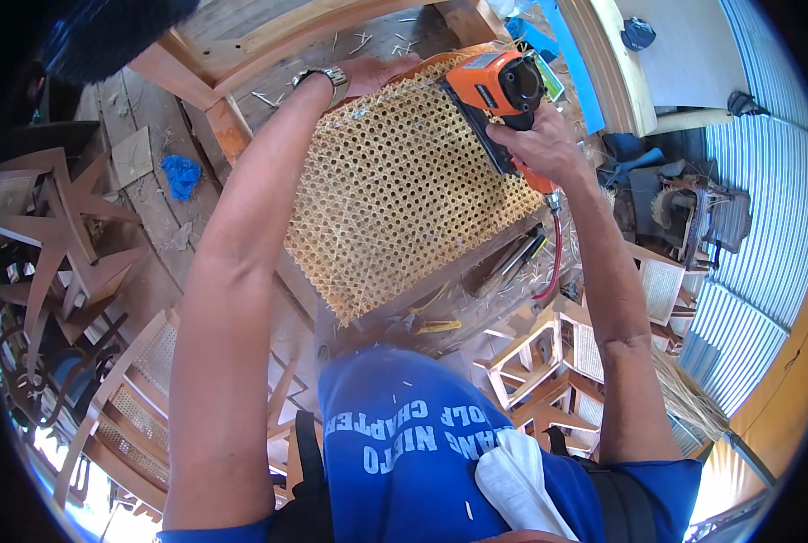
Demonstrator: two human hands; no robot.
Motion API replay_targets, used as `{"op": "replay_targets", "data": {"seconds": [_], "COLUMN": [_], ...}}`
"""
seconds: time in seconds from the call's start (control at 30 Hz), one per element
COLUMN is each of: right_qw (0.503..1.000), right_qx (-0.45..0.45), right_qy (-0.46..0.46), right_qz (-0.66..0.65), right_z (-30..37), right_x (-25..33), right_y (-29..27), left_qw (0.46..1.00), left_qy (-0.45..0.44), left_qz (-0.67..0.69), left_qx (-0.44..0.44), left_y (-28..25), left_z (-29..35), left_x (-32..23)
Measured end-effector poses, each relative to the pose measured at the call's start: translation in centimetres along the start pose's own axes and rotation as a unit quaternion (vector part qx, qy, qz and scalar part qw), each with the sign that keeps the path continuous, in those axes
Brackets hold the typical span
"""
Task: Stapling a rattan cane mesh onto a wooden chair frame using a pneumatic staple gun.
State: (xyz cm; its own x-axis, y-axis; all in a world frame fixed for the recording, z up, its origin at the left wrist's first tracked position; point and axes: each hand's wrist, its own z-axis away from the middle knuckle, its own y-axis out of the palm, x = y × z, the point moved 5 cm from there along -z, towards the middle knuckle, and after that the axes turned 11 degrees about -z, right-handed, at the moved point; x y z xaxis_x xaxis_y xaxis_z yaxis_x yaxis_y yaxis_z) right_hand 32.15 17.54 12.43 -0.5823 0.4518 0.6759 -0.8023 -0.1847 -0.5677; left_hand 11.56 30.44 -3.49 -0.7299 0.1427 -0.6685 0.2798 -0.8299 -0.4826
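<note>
A sheet of woven cane webbing with ragged strand ends lies over a reddish-brown wooden frame, whose edge shows along the far side. At that far edge my left hand, with a metal watch on its wrist, grips the frame; its fingers are partly hidden. My right hand is closed round the handle of an orange and black air stapler. The tool's long black underside rests on or just above the right part of the cane; I cannot tell which. A red air hose hangs from its handle.
Hand tools and yellow-handled pliers lie on the bench near my body. A wooden chair frame stands beyond the work. Cane-backed chairs crowd the left, with more chair frames at right. Blue plastic lies at left.
</note>
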Motion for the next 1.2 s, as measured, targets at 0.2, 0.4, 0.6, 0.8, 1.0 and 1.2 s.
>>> {"op": "replay_targets", "data": {"seconds": [0.2, 0.4, 0.6, 0.8, 1.0, 1.2], "right_qw": [0.999, 0.999, 0.997, 0.992, 0.988, 0.985], "right_qx": [-0.012, -0.005, -0.008, -0.04, -0.033, -0.032], "right_qy": [-0.04, 0.0, -0.077, 0.033, -0.065, -0.076], "right_qz": [-0.006, 0.033, 0.03, 0.113, 0.135, 0.15], "right_z": [-0.4, 0.0, -0.6, -0.3, -1.1, 1.4], "right_x": [-0.6, 0.8, -0.2, 1.5, 1.9, 0.0], "right_y": [0.0, 0.5, 1.0, 1.2, 1.3, -5.7], "left_qw": [1.0, 0.999, 0.999, 0.996, 1.0, 0.996], "left_qy": [-0.004, -0.008, 0.014, 0.011, 0.004, 0.008], "left_qz": [0.007, 0.0, 0.027, 0.082, 0.008, -0.065], "left_qx": [0.007, 0.034, 0.019, 0.015, -0.016, 0.065], "left_y": [0.1, -0.1, 0.4, 1.5, 1.6, -1.8], "left_z": [-0.4, 0.3, -0.1, -2.7, -5.6, -2.5], "left_x": [0.1, -0.2, -0.1, 0.9, 3.1, -0.3]}}
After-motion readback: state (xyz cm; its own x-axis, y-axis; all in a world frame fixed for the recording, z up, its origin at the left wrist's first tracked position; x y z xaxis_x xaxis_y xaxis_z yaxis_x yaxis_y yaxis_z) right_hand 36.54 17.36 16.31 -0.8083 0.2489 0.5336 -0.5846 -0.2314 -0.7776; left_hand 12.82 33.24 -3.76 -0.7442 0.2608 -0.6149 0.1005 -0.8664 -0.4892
